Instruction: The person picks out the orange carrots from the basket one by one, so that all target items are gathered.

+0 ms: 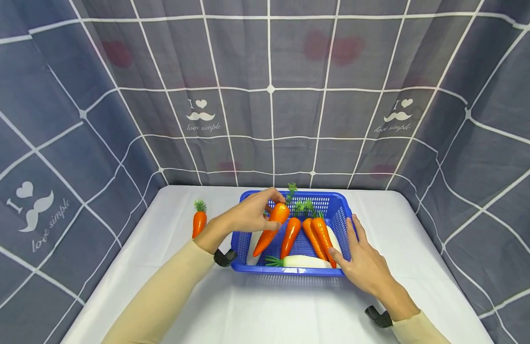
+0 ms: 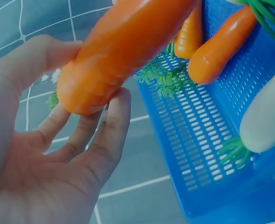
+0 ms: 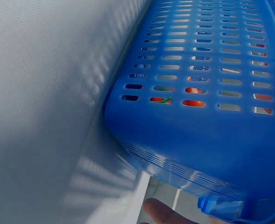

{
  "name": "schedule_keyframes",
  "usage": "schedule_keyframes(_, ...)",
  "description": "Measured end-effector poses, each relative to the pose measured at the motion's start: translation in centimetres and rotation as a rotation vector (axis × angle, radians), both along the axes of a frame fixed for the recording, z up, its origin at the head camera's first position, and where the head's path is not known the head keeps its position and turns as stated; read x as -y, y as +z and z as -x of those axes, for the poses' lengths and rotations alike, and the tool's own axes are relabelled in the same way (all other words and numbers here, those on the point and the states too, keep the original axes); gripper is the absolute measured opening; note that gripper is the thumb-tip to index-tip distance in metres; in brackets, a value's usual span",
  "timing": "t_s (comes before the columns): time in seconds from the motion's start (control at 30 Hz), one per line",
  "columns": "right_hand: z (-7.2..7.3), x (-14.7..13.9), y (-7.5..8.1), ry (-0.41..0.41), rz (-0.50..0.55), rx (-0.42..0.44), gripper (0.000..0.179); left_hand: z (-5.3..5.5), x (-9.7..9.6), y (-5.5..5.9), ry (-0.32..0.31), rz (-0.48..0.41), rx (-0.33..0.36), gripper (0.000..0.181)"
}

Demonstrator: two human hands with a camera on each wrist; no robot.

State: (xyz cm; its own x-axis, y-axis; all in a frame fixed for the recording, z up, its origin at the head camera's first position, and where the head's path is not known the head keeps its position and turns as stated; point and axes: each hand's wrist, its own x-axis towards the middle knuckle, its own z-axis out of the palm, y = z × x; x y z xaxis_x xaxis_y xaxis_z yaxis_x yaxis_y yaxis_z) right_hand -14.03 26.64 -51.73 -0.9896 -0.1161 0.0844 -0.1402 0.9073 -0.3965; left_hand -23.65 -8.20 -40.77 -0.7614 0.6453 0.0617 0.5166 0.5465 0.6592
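Had a grey grid-print curtain well beyond both hands, and a white-covered table beneath them. Had a blue slotted plastic basket between the hands, partly under the left. Steadied its side with the right hand, fingers straight and slightly apart, thumb out over the near corner. Good call imo, probably needed just light pressure against sliding. Held the left hand over the basket, thumb and fingertips pinching from opposite sides.

Saw a white radish on the body side of that hand, along the near wall. Had the pinched orange carrot by its fat end, tip slanting down below the left hand, over the basket. Looked smooth, so probably apt to twist; best kept in an even pinch, clear of the rim.

Spotted a lone carrot on the table, left of the left hand, partly behind the forearm. Noticed frilly carrot greens just past the left fingertips too; best kept from snagging in the slots.
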Motion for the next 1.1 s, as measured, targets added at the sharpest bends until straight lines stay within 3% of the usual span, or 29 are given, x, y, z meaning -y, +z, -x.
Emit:
schedule_keyframes(0.5, -0.1, 0.2, -0.3, -0.001, 0.003, 0.002, 0.113, -1.4, 3.1, 1.1, 0.069, -0.07, -0.008, 0.059)
schedule_keyframes(0.83, -0.1, 0.2, -0.5, -0.002, 0.0, -0.002, 0.113, -2.0, 5.9, 0.4, 0.14, -0.105, -0.038, 0.058)
schedule_keyframes(1.1, -0.1, 0.1, 0.0, -0.003, -0.001, 0.006, 0.114, -2.3, 8.1, -0.4, 0.227, -0.118, -0.004, 0.059)
